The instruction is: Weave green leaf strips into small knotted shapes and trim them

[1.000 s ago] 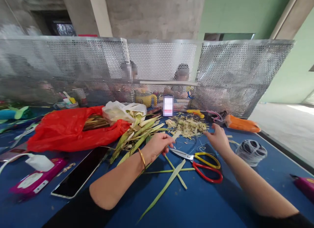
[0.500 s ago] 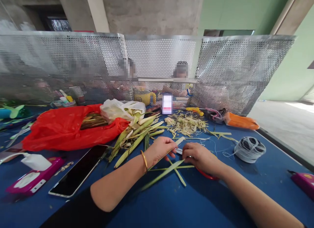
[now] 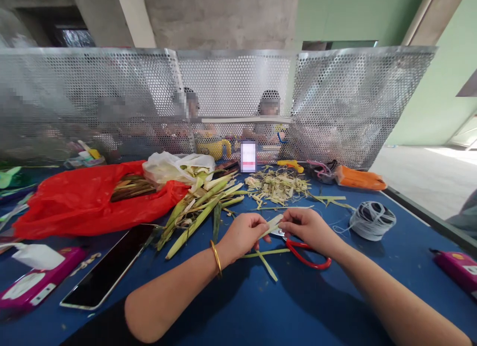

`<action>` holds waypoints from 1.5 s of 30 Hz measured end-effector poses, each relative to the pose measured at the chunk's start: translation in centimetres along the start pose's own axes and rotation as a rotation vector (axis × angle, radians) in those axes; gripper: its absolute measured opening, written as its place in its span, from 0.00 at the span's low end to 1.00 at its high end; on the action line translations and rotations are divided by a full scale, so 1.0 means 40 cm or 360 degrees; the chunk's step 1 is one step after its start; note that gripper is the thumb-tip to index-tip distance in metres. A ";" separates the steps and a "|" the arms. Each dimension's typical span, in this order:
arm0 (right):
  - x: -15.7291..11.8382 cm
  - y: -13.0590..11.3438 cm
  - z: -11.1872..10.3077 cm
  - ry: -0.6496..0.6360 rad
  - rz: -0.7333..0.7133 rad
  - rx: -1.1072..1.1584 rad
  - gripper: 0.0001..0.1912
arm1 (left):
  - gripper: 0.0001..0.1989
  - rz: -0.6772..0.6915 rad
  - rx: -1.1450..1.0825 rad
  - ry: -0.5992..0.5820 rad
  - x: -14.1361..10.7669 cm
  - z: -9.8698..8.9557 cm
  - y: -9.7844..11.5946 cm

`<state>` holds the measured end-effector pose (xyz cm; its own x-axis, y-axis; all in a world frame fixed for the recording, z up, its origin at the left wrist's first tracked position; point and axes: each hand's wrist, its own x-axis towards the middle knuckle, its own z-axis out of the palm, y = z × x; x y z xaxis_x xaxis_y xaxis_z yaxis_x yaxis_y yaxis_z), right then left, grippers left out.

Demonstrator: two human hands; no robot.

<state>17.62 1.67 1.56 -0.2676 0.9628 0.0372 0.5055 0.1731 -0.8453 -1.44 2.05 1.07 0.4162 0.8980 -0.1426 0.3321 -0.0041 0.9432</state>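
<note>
My left hand [image 3: 244, 234], with a gold bangle at the wrist, pinches a pale green leaf strip [image 3: 272, 224]. The fingertips of my right hand [image 3: 303, 224] are closed at the far end of the same strip. Red-handled scissors [image 3: 311, 264] lie on the blue table [image 3: 201, 306] below my right hand, their blades partly hidden by the hands. Beneath my hands, narrow green strips [image 3: 266, 266] lie crossed on the table.
Left are a red bag [image 3: 85, 197], leaf husks [image 3: 201, 222], a black-screened phone [image 3: 112, 271] and a magenta power strip [image 3: 44, 281]. Leaf scraps [image 3: 279, 184] lie ahead, a twine ball [image 3: 372, 220] right. People sit behind the perforated metal screen [image 3: 231, 88].
A long leaf that lay across the crossed strips below my hands no longer shows there. My right hand has moved up off the scissors, uncovering their red handles. The view has shifted slightly.
</note>
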 end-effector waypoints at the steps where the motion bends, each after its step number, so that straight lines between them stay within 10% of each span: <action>1: -0.001 -0.001 0.000 0.0009 0.0006 0.0009 0.09 | 0.10 -0.0003 0.0005 0.0002 0.000 0.000 0.001; 27: 0.006 0.001 0.034 0.0248 -0.0070 0.0600 0.15 | 0.18 0.0068 -0.0068 -0.0048 0.001 0.004 -0.002; 32: -0.020 0.004 -0.035 0.0242 -0.0156 -0.0453 0.11 | 0.14 0.0186 0.0126 0.0189 0.014 -0.011 -0.019; 35: -0.054 0.024 -0.077 -0.0117 -0.0038 -0.1163 0.14 | 0.13 0.0215 0.0258 0.0311 0.021 -0.025 -0.020; 39: -0.073 0.055 -0.068 -0.0314 -0.0022 -0.1430 0.31 | 0.12 0.0224 0.0348 0.0379 0.024 -0.031 -0.014; 45: -0.048 0.067 -0.057 -0.0356 -0.0163 -0.1391 0.31 | 0.10 0.0304 0.0541 0.0499 0.024 -0.039 -0.011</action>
<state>21.34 0.77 0.44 -0.4527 0.8870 -0.0916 0.8882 0.4394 -0.1343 -2.49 3.61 0.98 0.2392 0.9560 0.1697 0.5535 -0.2778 0.7851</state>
